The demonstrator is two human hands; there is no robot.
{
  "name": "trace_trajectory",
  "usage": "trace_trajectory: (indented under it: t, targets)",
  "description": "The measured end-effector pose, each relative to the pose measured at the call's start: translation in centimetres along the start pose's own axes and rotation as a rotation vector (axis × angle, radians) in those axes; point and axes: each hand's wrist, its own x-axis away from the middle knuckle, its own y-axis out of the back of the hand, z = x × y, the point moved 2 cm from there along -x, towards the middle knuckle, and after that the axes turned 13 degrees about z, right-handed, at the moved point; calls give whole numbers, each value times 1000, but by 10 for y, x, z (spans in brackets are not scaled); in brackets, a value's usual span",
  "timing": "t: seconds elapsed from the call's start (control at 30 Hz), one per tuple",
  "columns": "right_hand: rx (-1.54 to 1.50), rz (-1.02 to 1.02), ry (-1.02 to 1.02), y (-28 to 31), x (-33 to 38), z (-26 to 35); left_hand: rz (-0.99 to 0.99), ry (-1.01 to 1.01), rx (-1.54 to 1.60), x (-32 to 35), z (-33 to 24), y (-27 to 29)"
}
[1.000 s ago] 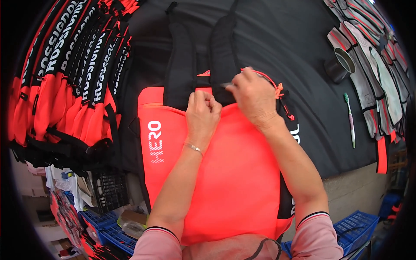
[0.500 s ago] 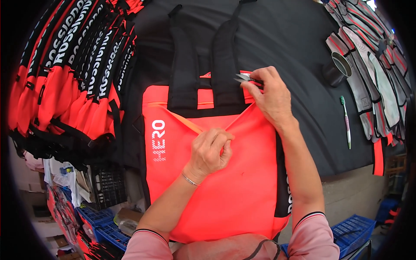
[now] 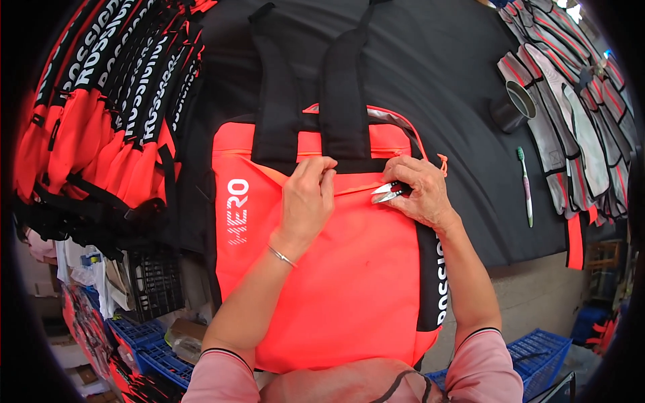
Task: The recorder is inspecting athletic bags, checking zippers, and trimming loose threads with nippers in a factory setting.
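Observation:
A bright red-orange backpack (image 3: 329,282) lies before me with its black shoulder straps (image 3: 344,101) stretched away from me. My left hand (image 3: 308,201) is closed in a pinch at the upper edge of the front panel, by the base of the straps; what its fingertips grip is too small to make out. My right hand (image 3: 422,191) is closed around a pair of thread snips (image 3: 385,193), the blades pointing left over the panel. Its fingertips touch the panel's top right edge. Behind that edge, a zippered opening (image 3: 396,117) shows a grey lining.
Stacked red and black bags (image 3: 101,127) fill the left side. On the black-covered table (image 3: 450,87) at right are a dark cup (image 3: 512,107), a toothbrush (image 3: 525,188) and grey strap pieces (image 3: 564,127). Blue crates (image 3: 537,359) and a black crate (image 3: 158,285) stand below.
My left hand has moved up to the panel's top edge. My right hand has come down toward me with the snips, their blades now over the front panel. The view has shifted slightly.

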Motion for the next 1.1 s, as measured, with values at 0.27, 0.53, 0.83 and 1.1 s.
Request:
trace_trajectory:
  t: [0.27, 0.53, 0.83, 1.1]
  targets:
    - [6, -24, 20, -3, -1, -1, 233, 65, -180, -49, -6, -13]
    - [10, -41, 32, -7, -2, -5, 30, 133, -135, -56, 14, -11]
    - [33, -6, 37, -6, 1, 1, 469, -105, -757, 33, -6, 40]
    - [27, -38, 66, -6, 0, 5, 264, -159, -703, 43, -5, 37]
